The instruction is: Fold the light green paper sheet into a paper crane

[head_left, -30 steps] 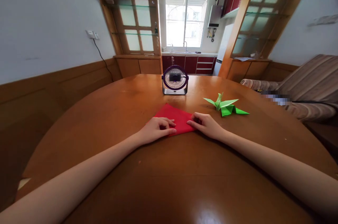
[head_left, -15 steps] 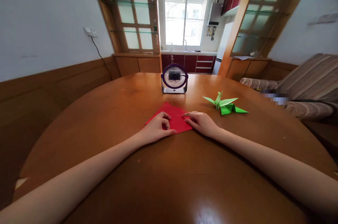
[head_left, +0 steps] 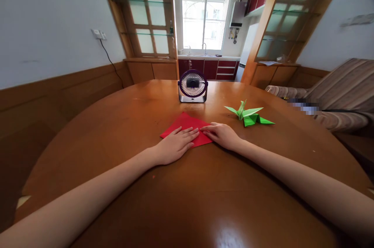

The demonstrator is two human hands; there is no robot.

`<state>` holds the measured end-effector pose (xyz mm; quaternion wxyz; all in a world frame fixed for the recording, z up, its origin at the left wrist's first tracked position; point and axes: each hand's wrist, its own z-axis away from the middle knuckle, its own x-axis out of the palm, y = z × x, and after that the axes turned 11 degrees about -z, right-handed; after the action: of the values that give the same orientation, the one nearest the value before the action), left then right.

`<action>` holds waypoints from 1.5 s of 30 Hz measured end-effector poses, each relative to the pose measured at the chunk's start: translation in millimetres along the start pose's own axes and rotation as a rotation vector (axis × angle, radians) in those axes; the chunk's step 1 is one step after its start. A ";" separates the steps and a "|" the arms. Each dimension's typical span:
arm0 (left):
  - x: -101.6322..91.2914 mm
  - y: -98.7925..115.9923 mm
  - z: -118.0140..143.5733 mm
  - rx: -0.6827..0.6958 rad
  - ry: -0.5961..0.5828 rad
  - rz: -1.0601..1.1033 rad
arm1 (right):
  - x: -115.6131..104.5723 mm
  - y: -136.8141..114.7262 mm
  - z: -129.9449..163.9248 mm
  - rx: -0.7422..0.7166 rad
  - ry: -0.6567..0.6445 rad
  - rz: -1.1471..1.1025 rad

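A folded red paper [head_left: 184, 122] lies flat on the round wooden table [head_left: 122, 123]. My left hand [head_left: 175, 146] rests palm down on its near left part, fingers stretched out over the sheet. My right hand [head_left: 222, 135] presses on the paper's near right corner with its fingertips. Both hands cover the near edge of the paper. A green folded paper crane [head_left: 248, 115] stands to the right of the red paper, apart from both hands.
A small purple desk fan [head_left: 193, 86] stands behind the red paper near the table's far side. A striped sofa [head_left: 341, 92] is at the right. Wooden panelling runs along the left wall, and a kitchen window shows at the back.
The red paper has shifted a little left. My left hand's curled fingers have flattened out onto the paper. My right hand moved slightly left along the paper's edge.
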<state>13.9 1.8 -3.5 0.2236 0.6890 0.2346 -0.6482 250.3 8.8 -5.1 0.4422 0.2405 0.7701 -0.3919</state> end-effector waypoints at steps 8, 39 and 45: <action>-3.5 -3.9 -3.6 0.021 0.054 -0.117 | -0.9 -1.9 0.2 0.016 -0.003 -0.008; -21.1 -40.6 -18.1 0.161 -0.050 0.148 | 1.4 -2.9 6.3 -0.009 0.070 0.022; -18.9 -43.1 -19.0 0.179 -0.041 0.158 | -0.1 -4.7 10.4 -0.188 0.135 0.067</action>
<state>1.5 46.8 16.3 0.2166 0.7092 0.1161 -0.6608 252.1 -2.4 -6.3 0.4229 0.2494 0.8230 -0.2857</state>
